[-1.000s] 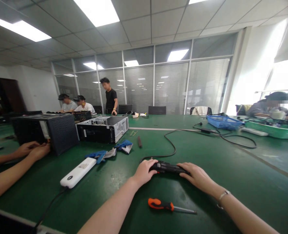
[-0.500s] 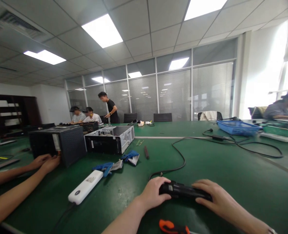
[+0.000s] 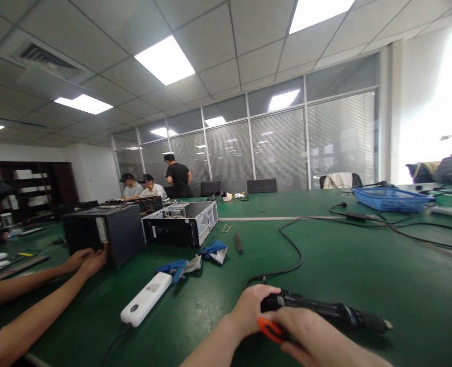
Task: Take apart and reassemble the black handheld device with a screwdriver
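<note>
Landmark: one black cylindrical tool (image 3: 325, 308), on or just above the green desk (image 3: 210, 306), metal tip pointing right.
Left hand (image 3: 253, 308): curled over the tool's left end, thumb and fingers gripping it.
Right hand (image 3: 306, 331): in front of the tool, fingers closed on one orange-and-black handle (image 3: 271, 330); rest of that item hidden.
Black cord (image 3: 300, 255): behind the tool, running down to beside the left hand.
Left of the tool: white oblong device (image 3: 146, 299); blue-and-grey gloves (image 3: 178, 267); brown bar (image 3: 239, 243), farther back; open computer case (image 3: 170, 229); a co-worker's hands (image 3: 90, 261) at a dark case (image 3: 124, 234).
Behind, rightward: blue basket (image 3: 392, 199).
</note>
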A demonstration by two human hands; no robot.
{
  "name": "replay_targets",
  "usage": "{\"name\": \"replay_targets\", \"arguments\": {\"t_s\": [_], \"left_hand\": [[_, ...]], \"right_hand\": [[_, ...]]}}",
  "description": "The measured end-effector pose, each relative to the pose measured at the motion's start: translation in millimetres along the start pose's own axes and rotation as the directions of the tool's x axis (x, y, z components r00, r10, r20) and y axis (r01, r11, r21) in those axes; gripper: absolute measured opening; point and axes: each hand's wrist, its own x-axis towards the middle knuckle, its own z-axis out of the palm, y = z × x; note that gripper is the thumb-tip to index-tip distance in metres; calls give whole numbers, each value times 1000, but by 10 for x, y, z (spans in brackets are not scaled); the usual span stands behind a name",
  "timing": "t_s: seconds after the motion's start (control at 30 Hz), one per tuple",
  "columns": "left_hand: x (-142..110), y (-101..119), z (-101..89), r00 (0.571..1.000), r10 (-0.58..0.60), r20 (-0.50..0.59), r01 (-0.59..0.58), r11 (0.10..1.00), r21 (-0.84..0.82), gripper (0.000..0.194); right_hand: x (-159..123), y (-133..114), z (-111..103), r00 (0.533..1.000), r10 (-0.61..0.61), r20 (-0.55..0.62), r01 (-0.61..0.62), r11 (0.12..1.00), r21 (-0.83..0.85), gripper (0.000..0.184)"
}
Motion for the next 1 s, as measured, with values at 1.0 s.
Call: {"name": "replay_targets", "arguments": {"t_s": [1.0], "left_hand": [[35,72,-63,999,-17,36,17,1000,20,53]], "right_hand": [[-146,416,99,877,-105,-468,-6,974,-228,52]]}}
